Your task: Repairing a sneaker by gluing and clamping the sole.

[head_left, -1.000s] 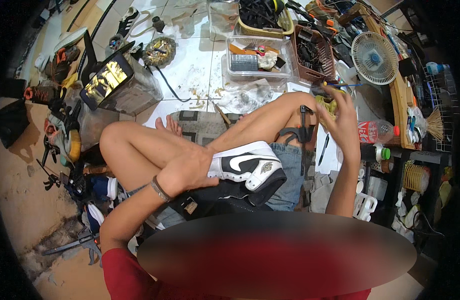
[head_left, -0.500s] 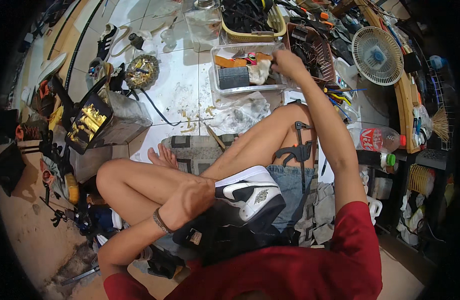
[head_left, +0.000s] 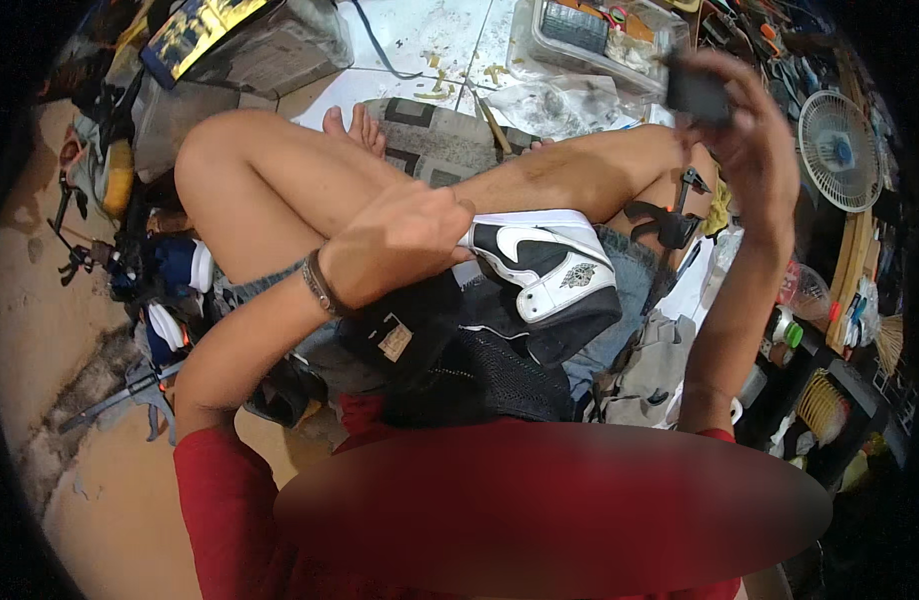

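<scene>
Black-and-white high-top sneaker (head_left: 552, 262) lies on its side in the lap, against faded blue denim shorts (head_left: 628, 262), white sole edge toward the knees, dark collar toward the body. Upper: black side panel, broad white curved stripe, white ankle panel bearing a dark emblem, small punched eyelets. Left hand (head_left: 395, 245) grips its toe end, covering it. Right hand (head_left: 758, 125), raised, grasps a blurred dark blocky object (head_left: 698, 97), material unclear.

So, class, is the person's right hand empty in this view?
No, the right hand holds a dark block, while the left hand grips the shoe.
</scene>
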Tool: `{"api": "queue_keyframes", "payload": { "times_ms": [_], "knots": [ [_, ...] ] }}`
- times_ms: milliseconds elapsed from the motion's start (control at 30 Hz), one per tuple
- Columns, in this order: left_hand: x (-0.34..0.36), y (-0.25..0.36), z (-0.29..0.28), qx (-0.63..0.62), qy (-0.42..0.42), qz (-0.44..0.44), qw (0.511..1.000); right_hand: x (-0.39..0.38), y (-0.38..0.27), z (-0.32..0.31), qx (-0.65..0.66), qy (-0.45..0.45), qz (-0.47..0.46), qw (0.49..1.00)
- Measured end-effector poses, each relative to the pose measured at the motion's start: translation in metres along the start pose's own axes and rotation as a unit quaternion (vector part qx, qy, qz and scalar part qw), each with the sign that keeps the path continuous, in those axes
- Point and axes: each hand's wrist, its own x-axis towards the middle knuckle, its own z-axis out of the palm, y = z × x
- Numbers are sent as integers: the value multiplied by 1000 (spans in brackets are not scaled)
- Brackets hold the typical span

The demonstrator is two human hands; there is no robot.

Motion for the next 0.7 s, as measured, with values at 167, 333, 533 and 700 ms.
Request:
{"api": "queue_keyframes", "payload": {
  "times_ms": [167, 333, 533, 700],
  "knots": [
    [-3, 5, -12, -30, -74, -74, 994, -26, 10, 107, -257, -199, -139, 935],
    [-2, -3, -15, -85, -121, -83, 985, -42, 21, 143, -281, -279, 62, 916],
    [-9, -17, -19, -157, -180, -95, 966, -38, 34, 132, -313, -182, 22, 932],
    [-8, -2, -24, -106, -182, -64, 976, 26, 63, 58, -451, 87, 38, 888]
  ]
}}
